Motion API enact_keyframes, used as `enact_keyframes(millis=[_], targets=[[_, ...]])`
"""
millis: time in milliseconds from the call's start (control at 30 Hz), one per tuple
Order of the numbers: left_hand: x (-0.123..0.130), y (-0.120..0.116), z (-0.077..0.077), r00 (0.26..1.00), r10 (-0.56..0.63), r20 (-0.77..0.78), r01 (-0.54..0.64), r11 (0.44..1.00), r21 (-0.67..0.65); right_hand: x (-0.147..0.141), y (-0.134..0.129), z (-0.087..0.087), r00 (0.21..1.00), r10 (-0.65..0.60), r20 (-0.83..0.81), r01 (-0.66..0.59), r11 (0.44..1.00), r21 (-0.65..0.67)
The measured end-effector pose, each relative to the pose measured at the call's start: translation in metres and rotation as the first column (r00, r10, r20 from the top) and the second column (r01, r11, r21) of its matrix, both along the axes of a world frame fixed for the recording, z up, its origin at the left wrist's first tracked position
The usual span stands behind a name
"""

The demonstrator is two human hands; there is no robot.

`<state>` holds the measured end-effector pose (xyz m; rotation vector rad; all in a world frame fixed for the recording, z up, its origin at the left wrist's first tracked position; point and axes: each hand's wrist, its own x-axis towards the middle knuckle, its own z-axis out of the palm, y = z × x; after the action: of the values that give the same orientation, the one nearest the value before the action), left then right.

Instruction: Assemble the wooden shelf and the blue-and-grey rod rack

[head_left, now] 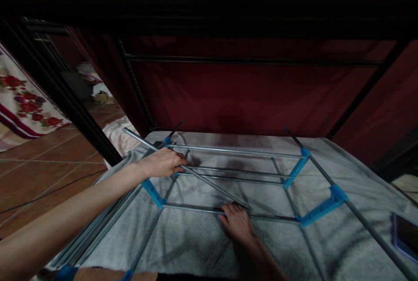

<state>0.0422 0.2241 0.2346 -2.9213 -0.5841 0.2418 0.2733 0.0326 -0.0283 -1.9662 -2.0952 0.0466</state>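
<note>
My left hand (165,162) is closed around a loose grey metal tube (212,185), which slants from the upper left down to the right. Near the tube's lower end, my right hand (237,222) curls its fingers over the front cross tube (196,208) of a frame. Whether it also touches the loose tube is hard to see. Long grey poles and blue plastic connectors make up the frame, among them a right front connector (321,209) and a left front connector (153,193). Further cross tubes (235,152) run behind.
A bundle of grey tubes (107,224) lies along the left edge of the grey blanket (202,246). At the far right rests a phone (406,233). Dark posts (65,93) and red fabric (228,98) enclose the back. Tiled floor (48,176) shows at left, crossed by a cable.
</note>
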Motion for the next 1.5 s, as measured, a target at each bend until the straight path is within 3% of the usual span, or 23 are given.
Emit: enact_keyframes(millis=[233, 467, 667, 900, 1067, 1200, 1300, 1500], targets=[[0.027, -0.002, 0.000, 1.000, -0.026, 0.002, 0.026, 0.998, -0.053, 0.001, 0.000, -0.002, 1.000, 0.012, 0.007, -0.012, 0.999, 0.030], [0.039, -0.004, 0.007, 0.998, -0.030, 0.048, 0.034, 0.996, -0.081, 0.001, -0.001, -0.001, 1.000, 0.016, 0.002, -0.016, 0.999, 0.040], [0.051, -0.012, -0.008, 0.998, -0.070, -0.009, 0.069, 0.994, -0.079, 0.002, 0.001, -0.002, 1.000, 0.014, -0.013, -0.013, 0.999, 0.041], [0.060, -0.011, -0.020, 0.993, -0.013, -0.119, 0.003, 0.996, -0.086, 0.003, 0.001, -0.010, 0.999, 0.026, -0.039, -0.023, 0.997, 0.076], [0.072, -0.006, -0.033, 0.979, -0.010, -0.205, -0.019, 0.990, -0.141, 0.003, 0.001, -0.011, 0.998, 0.036, -0.046, -0.030, 0.993, 0.118], [0.088, -0.006, -0.043, 0.981, -0.037, -0.190, 0.002, 0.983, -0.182, 0.003, 0.000, -0.008, 0.998, 0.048, -0.050, -0.042, 0.992, 0.120], [0.102, -0.009, -0.041, 0.978, -0.067, -0.200, 0.032, 0.985, -0.172, 0.003, 0.000, -0.005, 0.997, 0.056, -0.056, -0.050, 0.994, 0.094], [0.127, -0.008, -0.022, 0.977, -0.062, -0.204, 0.033, 0.989, -0.145, 0.004, -0.001, -0.006, 0.998, 0.044, -0.049, -0.041, 0.997, 0.059]])
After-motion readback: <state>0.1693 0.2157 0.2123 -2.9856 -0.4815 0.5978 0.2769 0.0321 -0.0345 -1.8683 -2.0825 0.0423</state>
